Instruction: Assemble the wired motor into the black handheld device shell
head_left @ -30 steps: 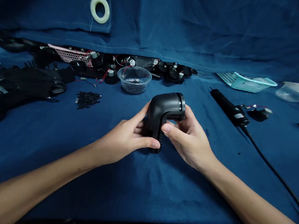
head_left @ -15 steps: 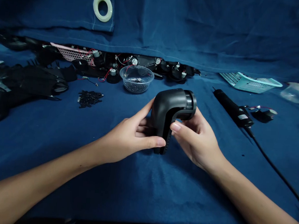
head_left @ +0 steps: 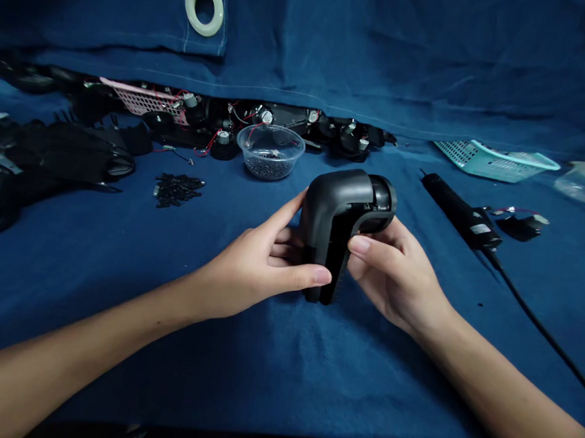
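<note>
The left hand (head_left: 264, 260) and right hand (head_left: 393, 273) are clamping a black plastic housing (head_left: 337, 215) between them, above the middle of a blue cloth (head_left: 262, 370) covering the bench. A plastic bowl (head_left: 270, 152) is sitting at 12 o'clock, loose black pieces (head_left: 177, 189) are lying at 10, a teal basket (head_left: 491, 161) is resting at 2, and a corded black handle (head_left: 460, 212) is lying at 3. A blue sheet (head_left: 385, 45) with a pale ring (head_left: 204, 6) is hanging behind.

Pretty much everything here is blue: a big navy tarp (head_left: 365, 44) hangs across the back with a pale ring grommet (head_left: 204, 6) up top, and a matching blue cloth (head_left: 114, 340) covers everything below it. Lighting's dim and kinda moody.
</note>
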The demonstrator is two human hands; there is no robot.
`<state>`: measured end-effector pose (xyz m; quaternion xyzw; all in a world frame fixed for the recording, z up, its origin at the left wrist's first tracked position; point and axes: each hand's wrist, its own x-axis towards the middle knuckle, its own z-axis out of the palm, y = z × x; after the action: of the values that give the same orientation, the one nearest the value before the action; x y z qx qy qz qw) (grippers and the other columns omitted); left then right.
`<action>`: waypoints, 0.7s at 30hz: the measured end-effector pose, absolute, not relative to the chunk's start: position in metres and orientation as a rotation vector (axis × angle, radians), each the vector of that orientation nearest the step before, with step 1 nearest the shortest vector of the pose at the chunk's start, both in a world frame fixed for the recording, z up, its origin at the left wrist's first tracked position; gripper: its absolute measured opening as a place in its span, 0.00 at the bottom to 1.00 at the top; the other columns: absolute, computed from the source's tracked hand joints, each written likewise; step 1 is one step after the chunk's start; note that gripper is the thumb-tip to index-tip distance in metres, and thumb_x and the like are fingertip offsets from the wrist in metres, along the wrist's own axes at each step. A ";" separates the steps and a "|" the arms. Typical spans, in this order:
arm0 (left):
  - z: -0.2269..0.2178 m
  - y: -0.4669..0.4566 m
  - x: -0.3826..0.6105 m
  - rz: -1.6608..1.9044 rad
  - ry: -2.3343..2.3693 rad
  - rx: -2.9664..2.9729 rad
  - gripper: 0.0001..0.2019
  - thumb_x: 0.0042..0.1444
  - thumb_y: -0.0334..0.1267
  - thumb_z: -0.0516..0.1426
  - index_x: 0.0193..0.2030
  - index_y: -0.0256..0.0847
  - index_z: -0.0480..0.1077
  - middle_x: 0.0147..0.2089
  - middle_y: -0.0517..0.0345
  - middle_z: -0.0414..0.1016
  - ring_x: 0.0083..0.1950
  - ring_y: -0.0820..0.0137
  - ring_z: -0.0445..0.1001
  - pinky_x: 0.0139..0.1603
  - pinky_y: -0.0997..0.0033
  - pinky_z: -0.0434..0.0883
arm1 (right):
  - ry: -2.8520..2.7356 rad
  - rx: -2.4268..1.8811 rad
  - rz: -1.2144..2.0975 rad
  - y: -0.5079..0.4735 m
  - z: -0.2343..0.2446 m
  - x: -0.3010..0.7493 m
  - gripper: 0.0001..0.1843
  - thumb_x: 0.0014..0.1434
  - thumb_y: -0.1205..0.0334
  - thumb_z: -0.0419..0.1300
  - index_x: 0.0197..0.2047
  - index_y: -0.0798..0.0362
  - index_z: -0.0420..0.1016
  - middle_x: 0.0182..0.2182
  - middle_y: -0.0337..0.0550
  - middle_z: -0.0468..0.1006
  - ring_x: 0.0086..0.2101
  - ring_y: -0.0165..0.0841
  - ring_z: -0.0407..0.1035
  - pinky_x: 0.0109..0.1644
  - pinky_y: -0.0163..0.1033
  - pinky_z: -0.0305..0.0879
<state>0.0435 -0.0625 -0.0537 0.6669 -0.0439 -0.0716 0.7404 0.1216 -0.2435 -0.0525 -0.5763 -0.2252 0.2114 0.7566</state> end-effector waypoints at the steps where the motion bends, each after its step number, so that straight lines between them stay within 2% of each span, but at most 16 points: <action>1: -0.054 -0.062 0.043 -0.154 -0.102 1.460 0.47 0.54 0.38 0.66 0.74 0.56 0.45 0.51 0.57 0.77 0.56 0.67 0.77 0.53 0.76 0.77 | -0.485 -1.249 0.467 -0.243 -0.052 0.121 0.18 0.53 0.62 0.69 0.47 0.43 0.72 0.43 0.38 0.78 0.45 0.34 0.75 0.53 0.44 0.73; 8: -0.058 -0.061 0.044 -0.147 -0.127 1.454 0.48 0.53 0.32 0.66 0.73 0.63 0.45 0.50 0.61 0.78 0.54 0.69 0.78 0.51 0.78 0.77 | -0.468 -1.228 0.480 -0.243 -0.054 0.121 0.19 0.53 0.63 0.70 0.47 0.42 0.73 0.41 0.35 0.78 0.39 0.29 0.75 0.47 0.37 0.74; 15: -0.059 -0.061 0.044 -0.142 -0.115 1.448 0.51 0.51 0.30 0.66 0.74 0.63 0.43 0.51 0.62 0.79 0.53 0.68 0.79 0.53 0.73 0.78 | -0.464 -1.182 0.490 -0.239 -0.056 0.119 0.21 0.51 0.64 0.72 0.47 0.41 0.73 0.40 0.34 0.78 0.37 0.27 0.74 0.47 0.35 0.74; 19: -0.060 -0.062 0.043 -0.142 -0.120 1.458 0.51 0.52 0.29 0.66 0.73 0.65 0.42 0.48 0.65 0.80 0.50 0.70 0.80 0.52 0.73 0.78 | -0.448 -1.167 0.493 -0.239 -0.055 0.119 0.20 0.51 0.65 0.72 0.46 0.41 0.74 0.35 0.33 0.77 0.32 0.24 0.72 0.40 0.30 0.73; 21: -0.059 -0.062 0.043 -0.136 -0.126 1.468 0.51 0.51 0.29 0.66 0.73 0.65 0.43 0.47 0.64 0.80 0.50 0.69 0.80 0.52 0.71 0.78 | -0.441 -1.183 0.488 -0.240 -0.054 0.119 0.19 0.51 0.64 0.72 0.45 0.42 0.75 0.34 0.33 0.76 0.32 0.25 0.71 0.38 0.31 0.73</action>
<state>0.0429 -0.0623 -0.0589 0.6690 -0.0574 -0.0619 0.7385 0.1185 -0.2396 -0.0545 -0.5473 -0.2039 0.2259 0.7796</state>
